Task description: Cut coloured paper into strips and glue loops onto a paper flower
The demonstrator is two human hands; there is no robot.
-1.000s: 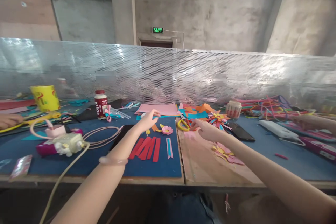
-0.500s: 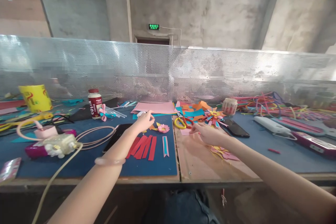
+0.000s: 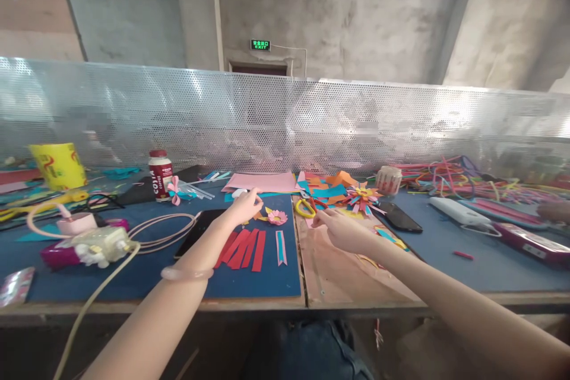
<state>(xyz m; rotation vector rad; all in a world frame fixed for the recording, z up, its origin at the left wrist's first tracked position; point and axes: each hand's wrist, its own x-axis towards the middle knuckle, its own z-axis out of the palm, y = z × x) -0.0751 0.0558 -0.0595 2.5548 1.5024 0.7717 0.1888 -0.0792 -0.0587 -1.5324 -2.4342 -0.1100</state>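
Observation:
My left hand (image 3: 246, 206) is above the blue mat with its fingers curled together; what they hold, if anything, is hidden. Beside its fingertips lie small orange paper pieces (image 3: 253, 219) and a pink paper flower (image 3: 276, 217). Red paper strips (image 3: 244, 250) are fanned out below it, near a pink-and-blue ribbon-shaped strip (image 3: 280, 248). My right hand (image 3: 336, 228) is low over the wooden board with bent, closed fingers, just in front of yellow-handled scissors (image 3: 304, 209). A bit of pink paper (image 3: 309, 222) shows by its fingertips. Its grip is not clear.
A red-capped coffee bottle (image 3: 160, 176), a plug cluster (image 3: 95, 246) and coiled cable are on the left. Pink sheets (image 3: 260, 182) and a multicoloured paper flower (image 3: 363, 197) lie behind. A phone (image 3: 399, 217), a white device (image 3: 461, 212) and bright strands (image 3: 449, 175) are on the right.
My right hand has shifted slightly left and covers more of the scissors' red handle. Yellow-and-blue paper now shows beyond my right forearm. My left hand stays in place.

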